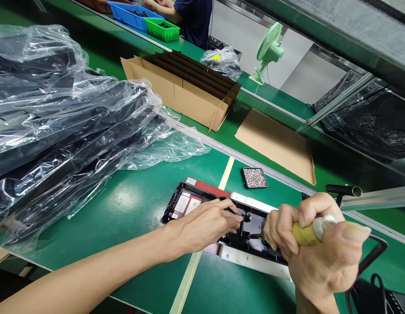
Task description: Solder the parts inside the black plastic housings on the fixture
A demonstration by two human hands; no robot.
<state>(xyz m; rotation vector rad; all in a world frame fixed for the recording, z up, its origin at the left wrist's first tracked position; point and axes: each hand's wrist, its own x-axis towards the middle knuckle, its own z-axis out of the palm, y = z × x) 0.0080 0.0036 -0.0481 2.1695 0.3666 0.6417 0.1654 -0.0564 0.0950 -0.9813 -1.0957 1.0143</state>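
Observation:
A long black plastic housing (255,224) lies open side up in a fixture with white side blocks (251,260) and a red base (209,187). My left hand (211,222) rests over its middle, fingers bent and fingertips close together inside it near a small post. Whatever those fingertips pinch, if anything, is hidden. In front of the housing's right part, my right hand (317,244) wraps around an electric screwdriver (305,234) with a yellow-wrapped body. Its tip end points down toward the housing and is mostly concealed by my fingers. Behind the housing sits a small black tray (255,178) of tiny metal screws.
Plastic-wrapped black parts (74,126) pile up at left. Behind stand a divided cardboard box (186,93), a flat cardboard sheet (277,144) and a green fan (269,48). A person (192,19) works at the back beside blue (127,17) and green bins (161,29).

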